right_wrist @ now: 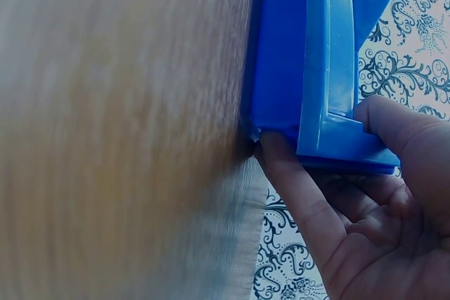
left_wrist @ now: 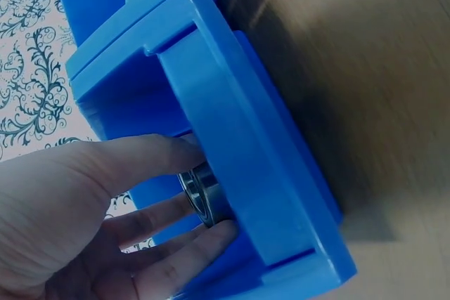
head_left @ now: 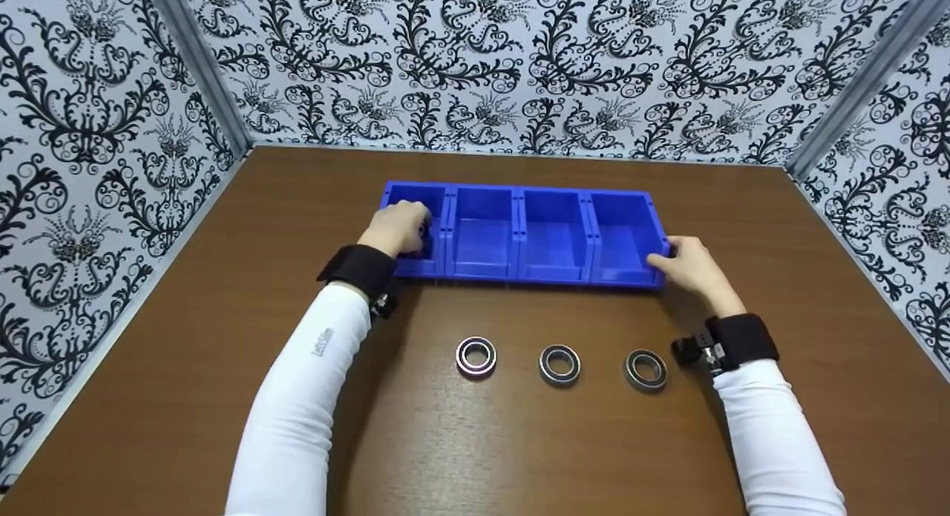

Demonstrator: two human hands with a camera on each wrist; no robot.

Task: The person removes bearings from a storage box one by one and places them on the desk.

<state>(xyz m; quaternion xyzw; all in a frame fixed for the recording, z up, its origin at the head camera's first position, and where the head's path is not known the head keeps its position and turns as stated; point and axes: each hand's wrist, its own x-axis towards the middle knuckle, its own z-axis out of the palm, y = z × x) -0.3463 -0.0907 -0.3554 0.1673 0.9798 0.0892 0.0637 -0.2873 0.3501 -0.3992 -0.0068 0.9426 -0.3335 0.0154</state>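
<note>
A bearing (left_wrist: 203, 193) sits between the thumb and fingers of my left hand (head_left: 398, 226), inside the leftmost compartment of the blue bin row (head_left: 481, 241). The left wrist view shows it close behind the compartment's front wall (left_wrist: 228, 152); in the head view the hand hides most of it. At the opposite end, my right hand (head_left: 696, 267) grips the front right corner of the bin row. Its thumb bends over the rim and its fingers lie against the outer side, as the right wrist view shows.
In front of the bins, three ring bearings lie spaced in a row on the brown table: a left bearing (head_left: 476, 373), a middle bearing (head_left: 559, 381) and a right bearing (head_left: 647, 387). Patterned walls (head_left: 490, 70) enclose the table at the back and sides.
</note>
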